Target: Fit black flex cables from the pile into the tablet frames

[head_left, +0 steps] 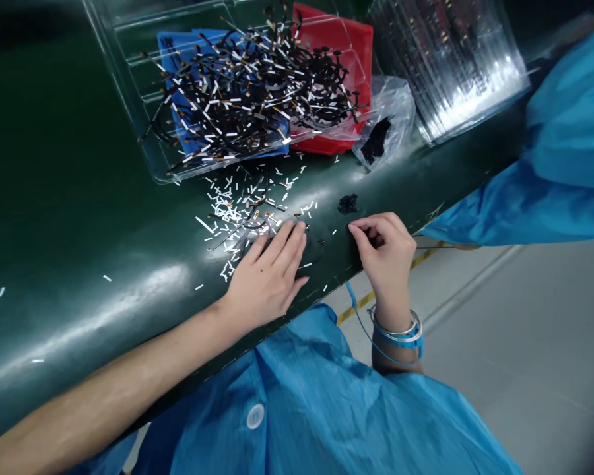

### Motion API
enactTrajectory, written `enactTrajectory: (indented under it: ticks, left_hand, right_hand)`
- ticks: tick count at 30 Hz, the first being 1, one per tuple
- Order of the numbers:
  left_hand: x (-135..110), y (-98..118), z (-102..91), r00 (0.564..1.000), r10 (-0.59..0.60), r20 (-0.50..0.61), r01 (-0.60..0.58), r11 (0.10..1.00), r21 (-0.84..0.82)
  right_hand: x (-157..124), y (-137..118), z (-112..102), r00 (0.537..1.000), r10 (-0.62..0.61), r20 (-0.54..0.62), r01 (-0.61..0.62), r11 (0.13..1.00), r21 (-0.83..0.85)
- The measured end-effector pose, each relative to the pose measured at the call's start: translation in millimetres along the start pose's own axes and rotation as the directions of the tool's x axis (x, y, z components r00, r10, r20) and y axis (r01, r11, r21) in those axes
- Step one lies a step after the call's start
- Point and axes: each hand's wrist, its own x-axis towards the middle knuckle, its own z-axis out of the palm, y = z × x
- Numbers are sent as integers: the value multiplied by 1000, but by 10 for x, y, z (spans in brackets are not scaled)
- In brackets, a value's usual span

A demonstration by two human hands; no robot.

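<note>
The small parts are hard to read from here. The right hand (386, 254), in the lower middle of the frame, is bent inward, thumb and first finger pressed tip to tip at the edge of the green table (79, 218). I cannot tell whether something thin is between them; the curled fingers hide that place. The left hand (270, 274) lies flat and relaxed, fingers stretched and holding nothing. Its fingertips (297, 229) touch the lower right border of the scatter of white strips and dark cables (237, 204), which spreads up and to the left from them. A small black clump (347, 204) sits just above the right hand's fingertips, near but apart.

Higher up, a heap of black cables (257, 92) fills a clear tray (113, 46) whose top is cut off by the frame. To its right lies a plastic bag (393, 105) with dark bits inside. At the right border, another person's blue sleeve (549, 178) is only partly seen.
</note>
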Motion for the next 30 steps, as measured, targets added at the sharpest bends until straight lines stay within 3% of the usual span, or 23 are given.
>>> enactTrajectory:
  ticks: [5,9,14,20,25,30]
  left_hand:
    - [-37,4,38,1000,4,21,-3,997,-76]
    - [-43,-12,32,1000,6,-16,-7,994,-107]
    - [-43,0,-1,998,-42,-43,36,990,-134]
    - [-67,99,-72,997,27,-69,-35,992,-123]
    - [94,-259,-202,980,5,-199,-1,1000,19]
    - [242,-718,-403,979,-169,-114,185,971,153]
  right_hand:
    - [95,-98,40,993,-88,75,80,992,102]
    - [185,-231,117,986,-154,69,140,974,178]
    - [178,-245,147,995,-95,3,93,979,182]
    - [126,-207,148,997,-72,-4,71,980,188]
    - [152,-234,180,997,-74,-8,74,972,221]
    - [167,-239,187,999,-51,-11,52,967,250]
